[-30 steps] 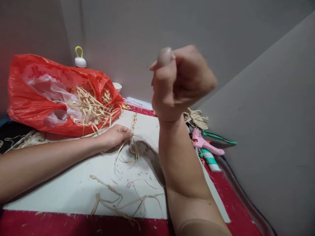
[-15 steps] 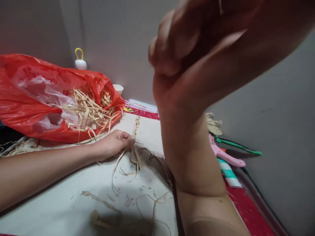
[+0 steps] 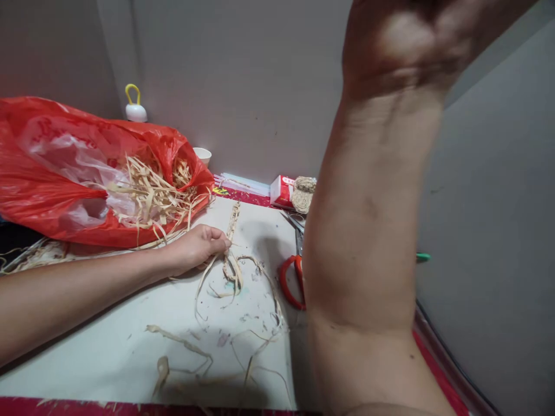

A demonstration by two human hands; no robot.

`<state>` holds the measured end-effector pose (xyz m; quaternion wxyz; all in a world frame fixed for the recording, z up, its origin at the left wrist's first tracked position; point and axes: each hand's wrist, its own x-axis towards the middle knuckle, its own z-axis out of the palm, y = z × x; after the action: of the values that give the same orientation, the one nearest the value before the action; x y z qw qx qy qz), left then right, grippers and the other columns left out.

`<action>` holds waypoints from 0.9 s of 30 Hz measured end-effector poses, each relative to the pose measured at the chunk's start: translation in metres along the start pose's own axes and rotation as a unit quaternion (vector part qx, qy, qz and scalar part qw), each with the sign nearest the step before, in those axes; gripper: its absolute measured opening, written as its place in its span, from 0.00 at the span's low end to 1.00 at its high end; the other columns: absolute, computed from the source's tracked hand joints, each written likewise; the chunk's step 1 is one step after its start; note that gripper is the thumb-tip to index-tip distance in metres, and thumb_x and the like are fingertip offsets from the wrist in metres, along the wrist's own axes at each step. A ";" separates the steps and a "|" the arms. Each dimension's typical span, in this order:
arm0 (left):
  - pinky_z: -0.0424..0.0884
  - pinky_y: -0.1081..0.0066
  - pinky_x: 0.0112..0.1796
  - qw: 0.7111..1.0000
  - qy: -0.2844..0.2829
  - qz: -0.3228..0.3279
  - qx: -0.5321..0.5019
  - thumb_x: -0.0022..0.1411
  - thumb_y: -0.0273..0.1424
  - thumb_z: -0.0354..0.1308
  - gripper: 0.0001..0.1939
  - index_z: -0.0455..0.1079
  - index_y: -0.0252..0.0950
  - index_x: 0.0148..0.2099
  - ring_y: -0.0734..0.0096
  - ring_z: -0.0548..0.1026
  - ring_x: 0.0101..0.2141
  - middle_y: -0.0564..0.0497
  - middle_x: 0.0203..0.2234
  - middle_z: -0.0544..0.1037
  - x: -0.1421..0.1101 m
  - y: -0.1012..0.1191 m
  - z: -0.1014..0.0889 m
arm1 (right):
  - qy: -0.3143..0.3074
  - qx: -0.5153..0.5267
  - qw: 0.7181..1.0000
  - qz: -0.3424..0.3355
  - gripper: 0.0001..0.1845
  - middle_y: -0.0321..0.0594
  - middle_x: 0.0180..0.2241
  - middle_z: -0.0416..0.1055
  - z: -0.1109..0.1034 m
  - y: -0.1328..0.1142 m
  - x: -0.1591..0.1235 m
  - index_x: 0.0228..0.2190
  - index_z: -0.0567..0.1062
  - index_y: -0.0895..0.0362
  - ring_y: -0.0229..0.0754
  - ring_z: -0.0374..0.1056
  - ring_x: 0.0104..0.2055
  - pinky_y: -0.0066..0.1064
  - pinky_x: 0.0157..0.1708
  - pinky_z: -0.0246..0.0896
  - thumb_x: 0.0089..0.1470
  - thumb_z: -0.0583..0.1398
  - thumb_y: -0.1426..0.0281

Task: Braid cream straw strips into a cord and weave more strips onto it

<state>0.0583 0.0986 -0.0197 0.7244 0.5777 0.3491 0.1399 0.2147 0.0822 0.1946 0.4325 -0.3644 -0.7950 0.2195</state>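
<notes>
My left hand (image 3: pixel 200 247) rests on the white board (image 3: pixel 143 312), its thumb and fingers pinched on a narrow braided straw strip (image 3: pixel 234 218). Beyond the fingertips the finished-looking braid runs away from me, while loose straw ends (image 3: pixel 234 274) curl on the near side. High at the top edge, my right hand (image 3: pixel 405 43) shows only its wrist and the heel of the palm. Its fingers are out of frame, so what they hold, if anything, is hidden. Orange-handled scissors (image 3: pixel 286 283) lie partly behind my right forearm.
A red plastic bag (image 3: pixel 52 208) full of straw strips (image 3: pixel 151 196) lies at the left. Along the wall stand a white cup (image 3: pixel 203 155), a red-and-white box (image 3: pixel 281 190) and a coiled straw piece (image 3: pixel 303 193). Straw scraps (image 3: pixel 182 346) are scattered nearer me.
My right hand has risen and swung right, its fingers leaving the frame. The scissors, box and coil have come into sight. My left hand keeps its pinch on the braid.
</notes>
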 end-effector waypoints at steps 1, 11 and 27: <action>0.40 0.76 0.15 1.000 0.000 -0.001 -0.002 0.61 0.30 0.51 0.12 0.61 0.35 0.24 0.84 0.48 0.11 0.61 0.08 0.53 0.000 -0.001 0.000 | 0.019 0.003 1.000 0.022 0.37 0.27 0.12 0.61 0.003 0.003 -0.005 0.04 0.58 0.59 0.25 0.70 0.25 0.17 0.14 0.45 0.54 0.45 0.48; 0.41 0.75 0.16 0.999 -0.019 0.043 0.004 0.59 0.33 0.53 0.13 0.59 0.36 0.24 0.84 0.49 0.11 0.61 0.10 0.54 -0.001 -0.008 -0.005 | -0.109 0.108 0.964 0.219 0.07 0.27 0.16 0.63 0.044 0.022 -0.088 0.24 0.74 0.57 0.27 0.54 0.15 0.21 0.14 0.49 0.47 0.63 0.66; 0.41 0.75 0.16 0.999 -0.012 0.039 -0.002 0.59 0.29 0.52 0.13 0.59 0.35 0.23 0.83 0.47 0.10 0.62 0.08 0.53 -0.008 -0.003 -0.006 | -0.120 -0.314 0.894 0.297 0.12 0.37 0.23 0.68 0.113 0.034 -0.220 0.29 0.67 0.56 0.38 0.62 0.23 0.28 0.25 0.54 0.61 0.48 0.68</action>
<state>0.0478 0.0972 -0.0197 0.7241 0.5907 0.3173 0.1615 0.2110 -0.0691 -0.0037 0.1111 -0.6710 -0.7234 0.1185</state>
